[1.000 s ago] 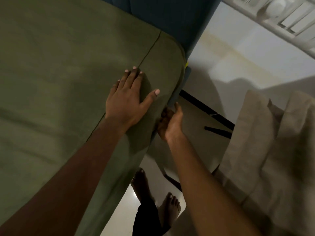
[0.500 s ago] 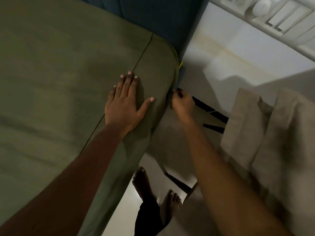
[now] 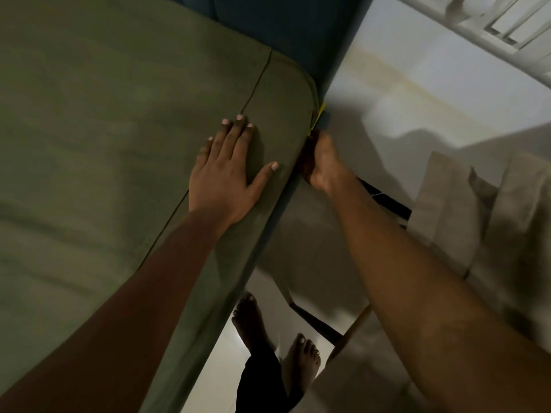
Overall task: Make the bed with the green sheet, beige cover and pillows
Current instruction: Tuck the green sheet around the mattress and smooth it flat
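The green sheet [image 3: 104, 129] covers the mattress and fills the left of the view, wrapped round its rounded top corner. My left hand [image 3: 228, 171] lies flat on the sheet near that corner, fingers straight and spread. My right hand [image 3: 320, 162] is down at the side of the mattress below the corner, fingers curled in against the sheet's edge; whether they pinch the fabric is hidden. The beige cover [image 3: 483, 222] lies bunched at the right. No pillows are in view.
A dark blue headboard [image 3: 286, 28] stands behind the mattress corner. A pale tiled floor [image 3: 432, 93] runs beside the bed, with my bare feet [image 3: 277, 338] on it. Dark chair legs [image 3: 316, 323] show under the beige fabric. A white furniture piece [image 3: 489, 19] is at the top right.
My right hand has moved up along the mattress side toward the corner. My left hand stays flat on the sheet. The view has shifted slightly.
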